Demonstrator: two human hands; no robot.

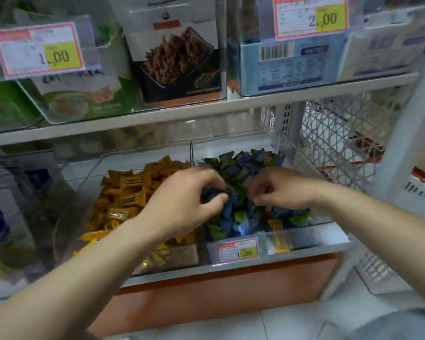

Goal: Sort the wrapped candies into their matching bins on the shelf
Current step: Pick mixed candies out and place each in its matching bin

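Two clear bins stand side by side on the lower shelf. The left bin (88, 175) holds several yellow wrapped candies (125, 192). The right bin (304, 235) holds blue and green wrapped candies (241, 168), with a stray yellow candy (275, 225) near its front. My left hand (182, 204) reaches over the divider into the right bin, its fingers and thumb curled round dark blue candies (212, 193). My right hand (277, 190) is curled down into the same pile, fingertips among the wrappers; what it holds is hidden.
A price tag reading 1.00 (237, 249) hangs on the right bin's front. The upper shelf (157, 116) carries clear bins of snack boxes close above the hands. A white wire basket (329, 148) stands to the right, beside a white upright post (407, 133).
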